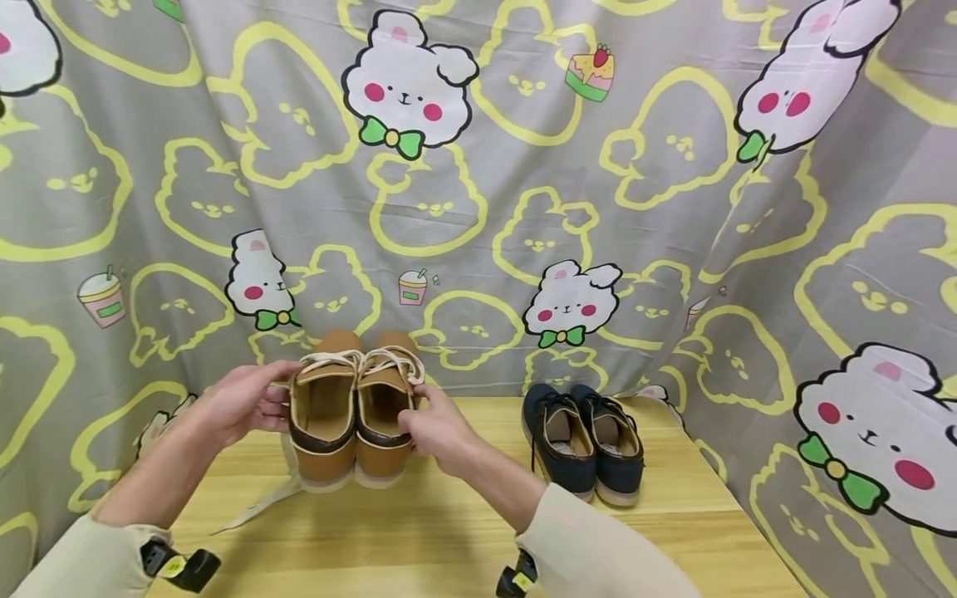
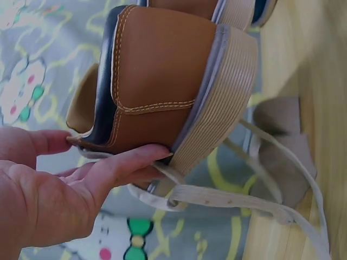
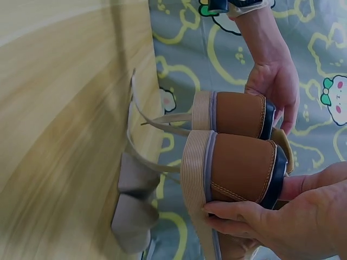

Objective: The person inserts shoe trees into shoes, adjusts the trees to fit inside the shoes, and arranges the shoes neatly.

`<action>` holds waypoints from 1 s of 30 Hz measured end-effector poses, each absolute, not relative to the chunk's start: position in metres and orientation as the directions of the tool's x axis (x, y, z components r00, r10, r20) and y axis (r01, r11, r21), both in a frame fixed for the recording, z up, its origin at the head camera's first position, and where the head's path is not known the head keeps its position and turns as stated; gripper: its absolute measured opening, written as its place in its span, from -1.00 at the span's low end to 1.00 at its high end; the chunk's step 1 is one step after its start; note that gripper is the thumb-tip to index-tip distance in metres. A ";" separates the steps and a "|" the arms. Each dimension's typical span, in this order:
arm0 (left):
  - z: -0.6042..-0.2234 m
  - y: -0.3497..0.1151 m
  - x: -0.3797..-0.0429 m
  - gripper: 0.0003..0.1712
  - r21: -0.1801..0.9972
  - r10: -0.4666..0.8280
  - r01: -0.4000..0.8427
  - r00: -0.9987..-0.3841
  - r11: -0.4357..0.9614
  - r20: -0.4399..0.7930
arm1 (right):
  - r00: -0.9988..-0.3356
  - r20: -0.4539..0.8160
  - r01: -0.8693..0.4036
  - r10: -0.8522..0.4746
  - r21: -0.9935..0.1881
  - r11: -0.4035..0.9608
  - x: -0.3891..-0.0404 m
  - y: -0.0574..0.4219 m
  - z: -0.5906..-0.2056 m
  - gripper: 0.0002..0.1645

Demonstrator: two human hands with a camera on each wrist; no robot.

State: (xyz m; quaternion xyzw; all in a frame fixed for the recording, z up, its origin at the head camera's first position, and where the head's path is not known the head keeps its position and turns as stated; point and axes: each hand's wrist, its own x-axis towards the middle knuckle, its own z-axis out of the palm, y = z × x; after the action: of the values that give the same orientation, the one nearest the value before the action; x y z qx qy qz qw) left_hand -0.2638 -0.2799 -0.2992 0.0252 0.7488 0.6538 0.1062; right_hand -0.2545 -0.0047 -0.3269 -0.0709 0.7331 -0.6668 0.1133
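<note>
A pair of brown lace-up shoes, the left shoe (image 1: 323, 467) and the right shoe (image 1: 383, 458), is held side by side above the table, heels toward me. My left hand (image 1: 242, 404) grips the left shoe, its thumb at the collar and its fingers along the outer side. On the right shoe, my right hand (image 1: 441, 428) has its thumb at the opening and its fingers against the outer side. Cream laces (image 2: 233, 197) hang from the left shoe down to the tabletop. The toes are mostly hidden in the wrist views.
Two dark navy lace-up shoes (image 1: 571, 465) stand together on the wooden table (image 1: 673, 531) at the right. Beneath the brown shoes lie greyish rounded shapes (image 3: 133, 222), kind unclear. A grey patterned curtain (image 1: 478, 232) surrounds the back and sides.
</note>
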 end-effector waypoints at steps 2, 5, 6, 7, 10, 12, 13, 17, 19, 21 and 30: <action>-0.302 -0.267 -0.265 -0.67 0.986 0.174 -0.104 -0.977 0.131 -0.126 | -0.965 -0.077 0.050 -0.251 -0.993 0.110 -0.253 0.006 -0.329 -0.14; -0.308 -0.249 -0.265 -0.67 0.988 0.181 -0.104 -0.976 0.116 -0.124 | -0.965 -0.083 0.053 -0.247 -0.990 0.128 -0.250 0.023 -0.332 -0.15; -0.311 -0.244 -0.266 -0.67 0.988 0.182 -0.107 -0.975 0.108 -0.125 | -0.965 -0.083 0.052 -0.249 -0.990 0.131 -0.249 0.029 -0.333 -0.15; -0.313 -0.238 -0.266 -0.67 0.989 0.184 -0.109 -0.975 0.100 -0.126 | -0.964 -0.087 0.055 -0.250 -0.990 0.133 -0.248 0.035 -0.334 -0.14; -0.322 -0.223 -0.267 -0.63 0.990 0.187 -0.115 -0.974 0.082 -0.129 | -0.962 -0.098 0.067 -0.255 -0.990 0.127 -0.245 0.050 -0.340 -0.15; -0.329 -0.212 -0.268 -0.58 0.990 0.188 -0.115 -0.974 0.081 -0.128 | -0.962 -0.108 0.077 -0.251 -0.989 0.130 -0.244 0.060 -0.345 -0.15; -0.333 -0.207 -0.269 -0.53 0.990 0.189 -0.114 -0.974 0.081 -0.128 | -0.962 -0.114 0.083 -0.248 -0.988 0.130 -0.243 0.064 -0.348 -0.15; -0.350 -0.188 -0.271 -0.50 0.990 0.195 -0.130 -0.971 0.063 -0.140 | -0.965 -0.134 0.101 -0.227 -0.983 0.151 -0.241 0.081 -0.361 -0.12; -0.360 -0.179 -0.272 -0.53 0.988 0.172 -0.147 -0.973 0.044 -0.153 | -0.965 -0.144 0.110 -0.220 -0.981 0.158 -0.241 0.088 -0.369 -0.11; -0.370 -0.171 -0.272 -0.52 0.987 0.173 -0.154 -0.972 0.038 -0.159 | -0.966 -0.149 0.115 -0.212 -0.980 0.165 -0.240 0.095 -0.377 -0.10; -0.405 -0.147 -0.268 -0.56 0.978 0.178 -0.203 -0.962 0.046 -0.208 | -0.970 -0.168 0.130 -0.174 -0.969 0.210 -0.232 0.116 -0.407 -0.07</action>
State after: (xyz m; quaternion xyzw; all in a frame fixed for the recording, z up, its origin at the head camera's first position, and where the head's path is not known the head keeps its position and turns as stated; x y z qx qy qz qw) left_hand -0.2678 -0.1471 -0.4055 -0.0090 0.7099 0.6906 0.1378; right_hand -0.2316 0.1158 -0.4075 -0.0144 0.7684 -0.6283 0.1209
